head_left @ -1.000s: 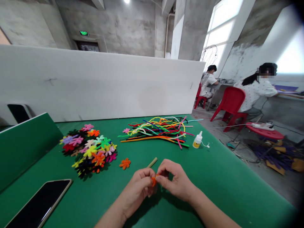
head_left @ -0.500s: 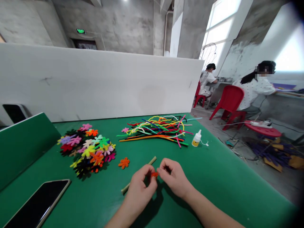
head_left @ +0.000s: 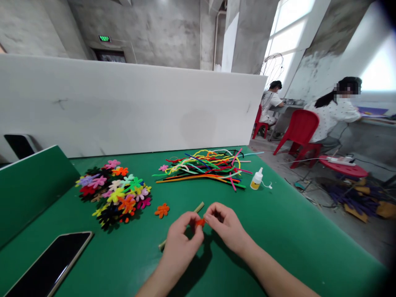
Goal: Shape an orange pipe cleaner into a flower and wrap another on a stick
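Between my hands is a small orange pipe cleaner piece (head_left: 200, 222), its shape mostly covered by fingers. My left hand (head_left: 183, 237) pinches it between thumb and fingers. My right hand (head_left: 227, 226) is closed too, its fingertips meeting the right end of the piece. A greenish stick (head_left: 199, 207) lies slanted on the table, partly hidden beneath my left hand. To the left of it, flat on the table, rests an orange pipe cleaner flower (head_left: 162, 210). Farther left is a heap of many-coloured fuzzy flowers (head_left: 116, 194).
Loose pipe cleaners (head_left: 204, 168) lie bundled toward the back of the green table (head_left: 278, 231). Right of them stands a small glue bottle (head_left: 256, 179), uncapped. A phone (head_left: 49, 264) lies front left. A white partition (head_left: 154, 111) borders the back; two people sit beyond, at right.
Both hands have risen very slightly in the picture, still together around the orange piece. The whole view has shifted a little; the things on the table lie as before.
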### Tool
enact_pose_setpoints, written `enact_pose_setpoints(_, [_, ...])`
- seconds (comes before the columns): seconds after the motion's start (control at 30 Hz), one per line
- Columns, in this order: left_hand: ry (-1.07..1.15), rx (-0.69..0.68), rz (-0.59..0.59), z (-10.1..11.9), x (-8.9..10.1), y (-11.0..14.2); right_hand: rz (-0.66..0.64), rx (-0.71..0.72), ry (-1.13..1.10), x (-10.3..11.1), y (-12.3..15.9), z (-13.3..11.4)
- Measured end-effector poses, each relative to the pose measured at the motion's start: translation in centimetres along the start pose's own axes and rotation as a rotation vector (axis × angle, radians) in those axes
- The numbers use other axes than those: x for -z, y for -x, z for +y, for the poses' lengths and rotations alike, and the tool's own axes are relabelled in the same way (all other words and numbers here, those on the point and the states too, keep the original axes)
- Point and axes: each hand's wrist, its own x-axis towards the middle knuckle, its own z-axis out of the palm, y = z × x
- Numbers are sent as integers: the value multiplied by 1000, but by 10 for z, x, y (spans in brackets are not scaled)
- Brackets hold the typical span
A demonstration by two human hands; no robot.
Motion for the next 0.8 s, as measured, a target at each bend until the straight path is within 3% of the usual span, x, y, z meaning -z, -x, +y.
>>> enact_pose_setpoints(0.07, [270, 237, -50, -1, 0, -2, 42, 81, 58, 1, 1, 0])
enact_pose_setpoints(0.17, [642, 450, -138, -2, 1, -5, 63, 252, 168, 3, 2, -3])
enact_pose_setpoints(0.33, [868, 524, -202, -1, 4, -4, 23, 333, 232, 6, 2, -7])
enact_pose_setpoints(0.53, [778, 491, -202, -1, 3, -4, -17, 259, 283, 8, 2, -6])
enact_pose_setpoints(0.8, [155, 203, -76, -2, 0, -3, -26, 90, 319, 8, -2, -1])
